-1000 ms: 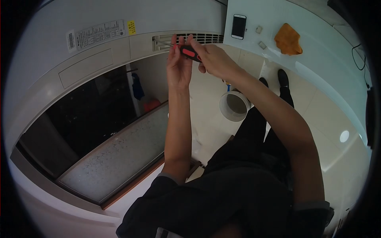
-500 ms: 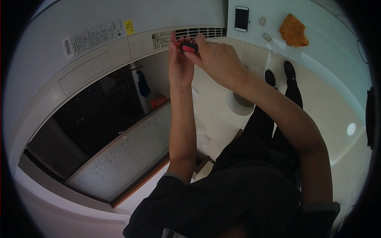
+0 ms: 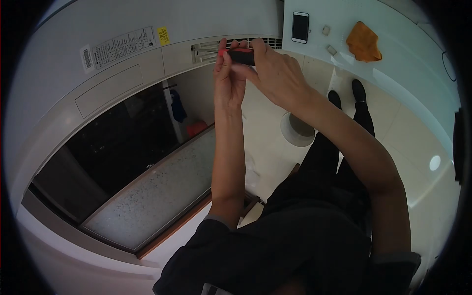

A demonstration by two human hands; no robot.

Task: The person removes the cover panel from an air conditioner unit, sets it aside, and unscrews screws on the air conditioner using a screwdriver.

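A red-and-black screwdriver [image 3: 242,56] is held sideways in front of the slatted vent [image 3: 273,43] of a white wall unit. Its thin metal shaft points left, into the opening at the vent's left end; the tip's exact contact is too small to make out. My right hand [image 3: 281,74] is closed around the rear of the handle. Thumb and fingers of my left hand [image 3: 229,87] close on the handle's red front end, steadying it near the shaft. Both hands hide part of the slats behind them.
Right of the vent, a pale glass-like surface [image 3: 339,14] carries a phone [image 3: 300,27], small pale pieces [image 3: 331,49] and an orange cloth [image 3: 363,42]. A dark window opening [image 3: 123,132] lies below the unit. A round bin-like container [image 3: 297,132] stands on the floor beside my legs.
The screwdriver's handle has turned about its axis, and its red and black parts show differently. My right hand has shifted slightly right; my left hand's thumb now presses the handle's front end.
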